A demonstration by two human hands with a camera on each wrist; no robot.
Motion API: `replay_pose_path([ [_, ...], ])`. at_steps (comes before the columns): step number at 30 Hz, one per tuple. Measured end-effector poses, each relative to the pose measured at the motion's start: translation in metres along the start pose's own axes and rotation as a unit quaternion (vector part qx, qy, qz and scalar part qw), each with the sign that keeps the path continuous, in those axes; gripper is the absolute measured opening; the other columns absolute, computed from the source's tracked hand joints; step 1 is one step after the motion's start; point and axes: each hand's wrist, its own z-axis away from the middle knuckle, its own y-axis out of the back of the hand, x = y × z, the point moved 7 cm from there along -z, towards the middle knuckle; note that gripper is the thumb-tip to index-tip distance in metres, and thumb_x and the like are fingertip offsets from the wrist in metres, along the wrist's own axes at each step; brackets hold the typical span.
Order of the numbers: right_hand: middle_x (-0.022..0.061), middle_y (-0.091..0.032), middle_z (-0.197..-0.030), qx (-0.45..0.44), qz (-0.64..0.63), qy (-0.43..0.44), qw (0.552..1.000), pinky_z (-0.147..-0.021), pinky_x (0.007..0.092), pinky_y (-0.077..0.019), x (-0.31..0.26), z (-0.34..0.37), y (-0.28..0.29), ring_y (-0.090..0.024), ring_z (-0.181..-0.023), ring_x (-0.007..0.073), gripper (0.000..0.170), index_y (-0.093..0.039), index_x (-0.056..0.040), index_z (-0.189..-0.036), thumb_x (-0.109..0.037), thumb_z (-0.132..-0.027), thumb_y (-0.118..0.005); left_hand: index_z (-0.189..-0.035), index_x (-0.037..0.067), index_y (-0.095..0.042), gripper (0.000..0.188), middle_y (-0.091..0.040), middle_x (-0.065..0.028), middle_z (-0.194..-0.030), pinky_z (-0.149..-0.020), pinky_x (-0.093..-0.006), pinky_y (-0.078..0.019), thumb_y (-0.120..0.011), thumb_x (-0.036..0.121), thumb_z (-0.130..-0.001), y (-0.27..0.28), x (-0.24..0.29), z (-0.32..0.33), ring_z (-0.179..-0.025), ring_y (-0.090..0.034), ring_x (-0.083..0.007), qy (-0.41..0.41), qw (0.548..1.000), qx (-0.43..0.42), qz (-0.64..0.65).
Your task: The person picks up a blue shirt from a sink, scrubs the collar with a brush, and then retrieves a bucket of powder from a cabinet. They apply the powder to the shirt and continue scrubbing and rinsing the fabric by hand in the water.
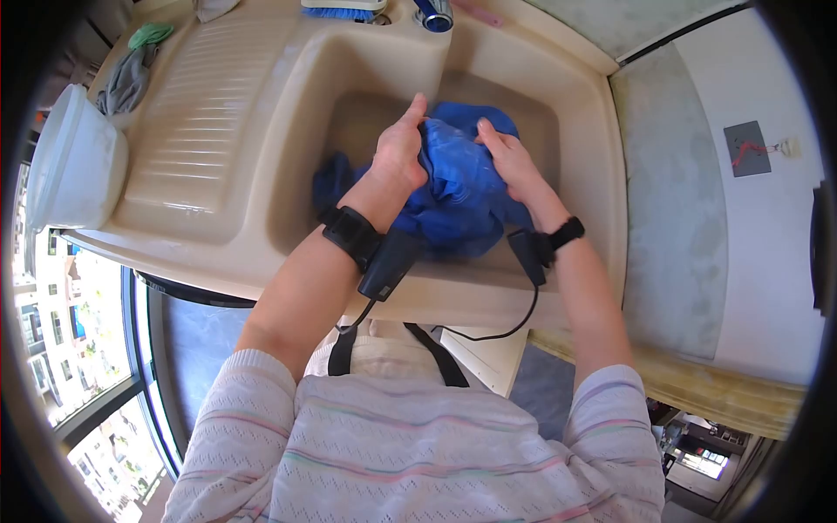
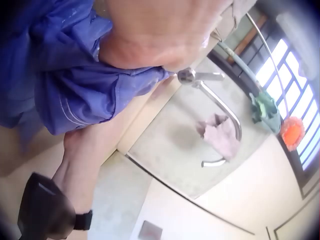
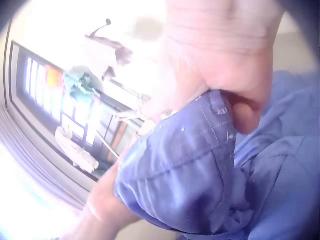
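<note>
I hold a wet blue cloth (image 1: 453, 166) over the basin (image 1: 586, 192), my hands apart and each gripping a side of it: my left hand (image 1: 401, 152) on the side nearer the basin's left wall, my right hand (image 1: 514, 163) on the side nearer its right wall. Most of my left fingers are hidden by the cloth. Stitched seams show along it, and the rest sags bunched into the basin. The tap (image 1: 433, 16) stands at the basin's far edge, with a blue-bristled brush (image 1: 343, 9) left of it. Left of the basin is a ribbed washboard (image 1: 200, 131); farther left of the basin sits a white tub (image 1: 78, 161).
</note>
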Motion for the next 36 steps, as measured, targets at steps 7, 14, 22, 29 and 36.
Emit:
replay_pose_path([
  [7, 0.0032, -0.058, -0.083, -0.16, 0.056, 0.08, 0.982, -0.071, 0.0237, -0.0428, -0.026, 0.02, 0.027, -0.052, -0.077, 0.0102, 0.019, -0.058, -0.0001, -0.088, -0.009, -0.072, -0.064, -0.1, -0.001, -0.055, 0.022, -0.06, -0.0117, -0.094, -0.076, -0.0378, -0.0508, -0.058, 0.012, -0.083, -0.02, 0.005, 0.01, -0.083, -0.061, -0.0223, -0.011, 0.993, -0.097, -0.07],
  [14, 0.0063, -0.056, -0.093, -0.055, -0.148, 0.081, 0.984, -0.075, 0.0245, -0.0439, -0.017, -0.011, 0.013, -0.054, -0.082, 0.0149, 0.033, -0.055, -0.0002, -0.102, 0.003, -0.069, -0.05, -0.108, -0.002, -0.052, 0.025, -0.058, -0.0109, -0.098, -0.077, -0.0366, -0.0504, -0.054, 0.004, -0.084, 0.001, 0.009, 0.006, -0.084, -0.059, -0.02, -0.065, 0.979, 0.015, -0.19],
  [22, 0.0168, -0.059, -0.067, 0.057, 0.315, 0.422, 0.849, -0.057, 0.0397, -0.0461, -0.095, 0.073, -0.117, -0.056, -0.065, 0.0365, 0.024, -0.06, -0.006, -0.075, -0.028, -0.084, -0.054, -0.093, 0.003, -0.056, 0.023, -0.055, -0.0023, -0.08, -0.065, -0.0283, -0.0423, -0.055, 0.025, -0.086, 0.015, 0.005, 0.008, -0.074, -0.05, -0.0139, -0.128, 0.972, -0.184, 0.072],
  [29, 0.0178, -0.056, -0.063, 0.182, 0.396, 0.31, 0.845, -0.052, 0.0444, -0.0428, -0.058, 0.002, -0.075, -0.055, -0.061, 0.0383, 0.035, -0.057, -0.005, -0.068, -0.032, -0.088, -0.046, -0.093, 0.003, -0.057, 0.02, -0.056, -0.0035, -0.085, -0.066, -0.0304, -0.0421, -0.052, 0.022, -0.087, 0.012, -0.002, 0.018, -0.076, -0.051, -0.0153, -0.079, 0.986, 0.137, -0.05],
  [36, 0.0193, -0.059, -0.07, 0.196, 0.366, 0.244, 0.876, -0.059, 0.0472, -0.044, -0.039, 0.002, -0.051, -0.057, -0.067, 0.0386, 0.033, -0.06, -0.0055, -0.072, -0.032, -0.086, -0.048, -0.094, 0.0, -0.056, 0.026, -0.058, -0.0068, -0.089, -0.066, -0.0339, -0.0457, -0.053, 0.025, -0.087, 0.01, -0.016, 0.016, -0.076, -0.055, -0.0169, -0.032, 0.99, 0.135, -0.03],
])
